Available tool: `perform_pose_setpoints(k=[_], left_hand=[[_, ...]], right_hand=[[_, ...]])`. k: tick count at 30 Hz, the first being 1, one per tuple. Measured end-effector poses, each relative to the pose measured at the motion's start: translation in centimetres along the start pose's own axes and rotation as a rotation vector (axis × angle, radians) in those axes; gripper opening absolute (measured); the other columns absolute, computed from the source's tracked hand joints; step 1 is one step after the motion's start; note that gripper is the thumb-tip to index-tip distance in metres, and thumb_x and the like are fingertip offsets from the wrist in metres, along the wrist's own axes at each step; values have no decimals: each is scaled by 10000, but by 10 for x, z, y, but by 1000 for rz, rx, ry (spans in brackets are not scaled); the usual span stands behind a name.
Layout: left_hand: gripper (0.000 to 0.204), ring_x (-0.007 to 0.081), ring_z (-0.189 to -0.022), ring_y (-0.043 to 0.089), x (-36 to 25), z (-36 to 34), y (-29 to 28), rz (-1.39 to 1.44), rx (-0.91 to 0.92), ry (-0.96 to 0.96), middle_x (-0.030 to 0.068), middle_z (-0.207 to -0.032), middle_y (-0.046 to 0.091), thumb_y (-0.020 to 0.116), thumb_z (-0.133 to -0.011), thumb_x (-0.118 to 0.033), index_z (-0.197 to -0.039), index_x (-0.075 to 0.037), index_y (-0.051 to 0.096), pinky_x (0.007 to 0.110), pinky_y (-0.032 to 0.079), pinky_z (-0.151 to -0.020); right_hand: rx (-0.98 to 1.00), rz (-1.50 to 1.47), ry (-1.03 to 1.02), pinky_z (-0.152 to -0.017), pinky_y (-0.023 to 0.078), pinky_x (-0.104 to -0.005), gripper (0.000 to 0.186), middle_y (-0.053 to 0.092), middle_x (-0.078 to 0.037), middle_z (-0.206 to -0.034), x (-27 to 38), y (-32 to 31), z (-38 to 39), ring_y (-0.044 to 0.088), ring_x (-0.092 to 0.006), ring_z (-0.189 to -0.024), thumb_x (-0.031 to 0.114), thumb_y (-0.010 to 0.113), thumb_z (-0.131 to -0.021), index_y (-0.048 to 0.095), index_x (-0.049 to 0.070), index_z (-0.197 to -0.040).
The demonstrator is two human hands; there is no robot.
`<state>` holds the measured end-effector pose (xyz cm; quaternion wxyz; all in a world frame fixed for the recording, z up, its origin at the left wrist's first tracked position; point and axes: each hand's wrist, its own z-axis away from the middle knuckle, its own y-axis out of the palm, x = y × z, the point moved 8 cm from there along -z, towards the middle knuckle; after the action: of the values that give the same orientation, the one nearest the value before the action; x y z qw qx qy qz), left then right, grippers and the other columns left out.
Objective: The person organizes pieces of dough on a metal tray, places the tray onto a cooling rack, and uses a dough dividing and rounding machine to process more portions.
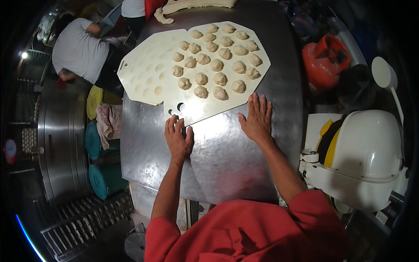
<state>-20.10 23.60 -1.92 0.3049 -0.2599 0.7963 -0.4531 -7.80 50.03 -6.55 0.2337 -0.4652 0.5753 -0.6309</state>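
A white many-sided board (205, 104) lies on the steel table, bearing several rows of rough round dough balls (220, 78). Its near corner has round holes cut through it. My left hand (176, 140) rests at that corner, fingertips touching the edge by the holes and thumb apart. Stretched out at the board's near right edge is my right hand (256, 120), palm down, fingers spread and fingertips by the edge. A second white board (142, 78), with round hollows and no dough balls on it, adjoins on the left, its edge partly hidden under the first.
A long dough strip (192, 5) lies at the table's (218, 161) far end. To the right stand a red gas cylinder (323, 63) and a white mixer (366, 144). Lidded bins (102, 181) line the left side, where a person in a white shirt (80, 50) bends over.
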Motion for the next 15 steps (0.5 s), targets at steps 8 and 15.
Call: perform_pose_setpoints(k=[8,15], left_hand=[[384,422,-1364,395,3,0,4,-15,9,-16,212,-1417,489,677,-875,-192,-1217,-38,594,531,318,-1134],[390,433,-1359,393,5,1,5,-16,-14,20,214,-1419,483,675,-878,-192,-1225,-37,585,531,321,-1133]], right_hand=[[26,-21,-1,-1223,83,-590,802,237,-220,-1628,-1,3,-4,153,-438,-1514,474,503,-987,251,-40,-1548],[22,-25,-11,-1223,77,-591,808,225,-225,-1631,-1,5,-2,135,-442,-1518,476,495,-989,243,-52,-1548]])
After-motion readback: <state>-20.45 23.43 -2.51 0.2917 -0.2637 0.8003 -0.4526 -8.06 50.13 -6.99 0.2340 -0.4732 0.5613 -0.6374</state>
